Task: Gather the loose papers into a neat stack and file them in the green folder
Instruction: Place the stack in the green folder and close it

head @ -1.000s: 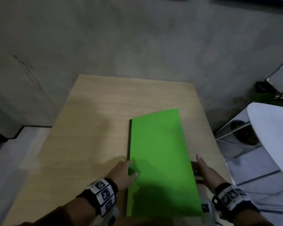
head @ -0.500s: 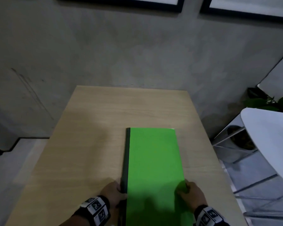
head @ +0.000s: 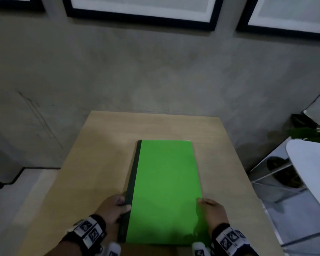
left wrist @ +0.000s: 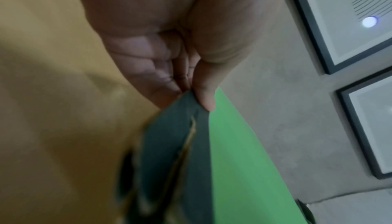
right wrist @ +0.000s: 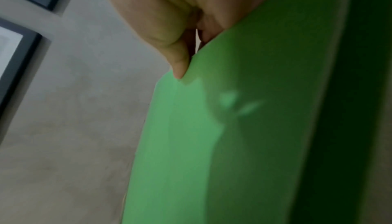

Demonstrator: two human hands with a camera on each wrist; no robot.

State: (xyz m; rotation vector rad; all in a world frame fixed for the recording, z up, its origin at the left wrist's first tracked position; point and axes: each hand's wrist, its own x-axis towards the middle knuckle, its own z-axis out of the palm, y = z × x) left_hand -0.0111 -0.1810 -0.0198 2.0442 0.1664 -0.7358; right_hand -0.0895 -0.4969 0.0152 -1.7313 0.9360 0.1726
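The green folder (head: 166, 191) is closed, with its dark spine on the left, over the near middle of the wooden table (head: 103, 154). My left hand (head: 115, 207) grips the spine near the lower left, thumb on top; the left wrist view shows the thumb and fingers pinching the dark spine (left wrist: 191, 118). My right hand (head: 211, 209) holds the right edge, thumb lying on the green cover (right wrist: 233, 127). The folder's near end seems lifted a little off the table. No loose papers show; only a thin white edge peeks out at the far right corner.
A grey wall with black-framed pictures (head: 142, 8) stands behind the table. To the right are a white round chair or tabletop (head: 312, 167), metal legs and a green plant (head: 310, 133). The floor drops away on the left.
The folder has turned from slanted to square with the table. Both hands moved from resting beside it to gripping its two long edges. The head view has tilted upward.
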